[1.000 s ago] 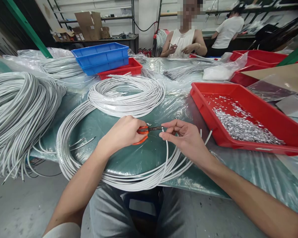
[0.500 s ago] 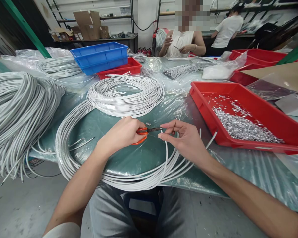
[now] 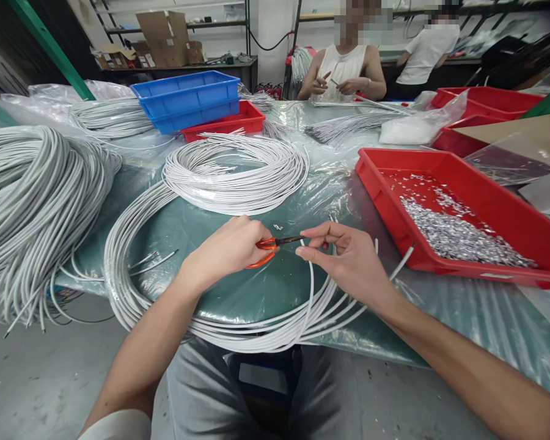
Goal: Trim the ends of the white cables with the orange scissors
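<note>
While the left hand (image 3: 238,244) is curled shut around the orange grips of the cutters (image 3: 284,241), the right hand (image 3: 343,253) makes a narrow pinch near their dark tips. That pinch holds the top of a white wire (image 3: 311,281), which hangs down to the big loop of wires (image 3: 119,250). The cutters are in the middle of the frame, over the green table (image 3: 252,296). Tiny shiny bits (image 3: 277,227) lie just past them.

The big loop goes around the hands, and its low side runs along the near edge of the table. Inside it, a wide patch of green gives the hands room to move. A round coil (image 3: 256,198) lies just past the hands, so the room is tighter that way. To the right is a red tray (image 3: 385,208) with high sides and a heap of silver pieces (image 3: 462,232). Its near corner is close to the right arm. On the left, a fat bundle of wires (image 3: 36,208) hangs over the table edge. Blue trays (image 3: 187,110) sit farther back. At the top, a person (image 3: 348,67) holds something thin.
</note>
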Demonstrator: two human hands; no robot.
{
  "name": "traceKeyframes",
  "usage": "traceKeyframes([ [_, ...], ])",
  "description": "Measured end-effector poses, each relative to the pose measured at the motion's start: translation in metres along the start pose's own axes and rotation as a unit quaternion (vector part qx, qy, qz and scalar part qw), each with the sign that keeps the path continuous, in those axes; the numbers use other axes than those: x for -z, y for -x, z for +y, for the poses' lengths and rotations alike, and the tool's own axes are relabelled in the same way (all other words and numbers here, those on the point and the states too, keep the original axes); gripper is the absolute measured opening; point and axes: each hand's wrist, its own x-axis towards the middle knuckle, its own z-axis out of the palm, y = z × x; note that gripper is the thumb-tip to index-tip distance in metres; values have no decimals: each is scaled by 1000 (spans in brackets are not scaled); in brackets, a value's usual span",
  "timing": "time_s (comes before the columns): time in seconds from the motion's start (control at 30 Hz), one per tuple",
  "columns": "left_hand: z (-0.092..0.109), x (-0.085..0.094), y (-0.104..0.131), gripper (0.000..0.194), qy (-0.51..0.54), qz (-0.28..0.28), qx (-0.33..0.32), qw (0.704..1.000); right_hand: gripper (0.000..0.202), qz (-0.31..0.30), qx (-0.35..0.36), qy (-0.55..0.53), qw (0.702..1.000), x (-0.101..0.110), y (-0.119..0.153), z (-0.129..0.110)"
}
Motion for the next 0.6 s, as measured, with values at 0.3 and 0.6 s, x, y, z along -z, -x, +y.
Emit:
traceKeyframes([
  [0.3,1,2,-1,39,132,-9,-7,991,30,-15,-4,-54,998,0,-5,-1],
  [0.6,10,0,-6,28,345,57,26,936,49,-35,34,-59,997,-1,-1,-9],
])
